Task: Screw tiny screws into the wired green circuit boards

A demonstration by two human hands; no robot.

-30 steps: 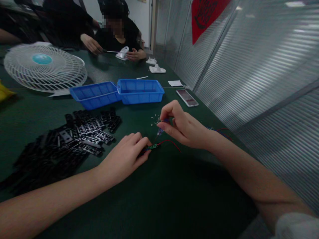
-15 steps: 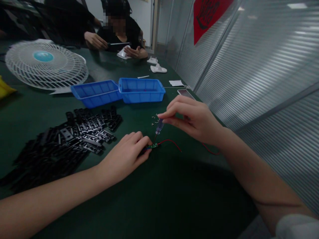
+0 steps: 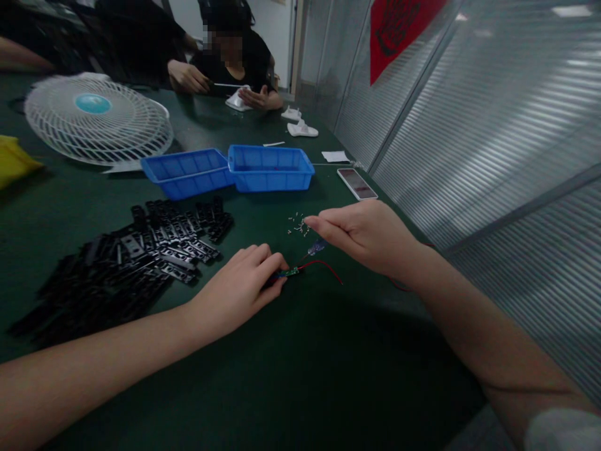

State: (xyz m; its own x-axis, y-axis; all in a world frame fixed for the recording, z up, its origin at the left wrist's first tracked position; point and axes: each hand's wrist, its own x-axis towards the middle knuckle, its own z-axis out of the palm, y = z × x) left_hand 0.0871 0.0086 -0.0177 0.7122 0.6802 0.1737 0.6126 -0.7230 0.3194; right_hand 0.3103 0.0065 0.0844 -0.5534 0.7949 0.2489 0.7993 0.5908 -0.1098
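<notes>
My left hand (image 3: 251,275) is closed on a small green circuit board (image 3: 292,271) low over the green table, its fingertips covering the left end. A red wire (image 3: 323,263) curves away from the board to the right. In my right hand (image 3: 361,235) is a screwdriver (image 3: 317,247) with a clear bluish handle, tilted so its thin shaft slants down toward the board; its tip is too small to make out. Just beyond the right fingertips lie several tiny screws (image 3: 297,224). A heap of black plastic parts (image 3: 154,250) spreads to the left of my left hand.
Two blue bins (image 3: 272,181) stand beyond the parts. A white fan grille (image 3: 136,131) lies at the far left, near a yellow object (image 3: 16,163). A phone (image 3: 357,184) rests by the right edge. Across the table a person (image 3: 235,69) works on a white piece.
My right hand has rolled over and the screwdriver has gone from nearly upright to a strong slant, its shaft lifted off the board. My left hand keeps its hold. The view has shifted slightly.
</notes>
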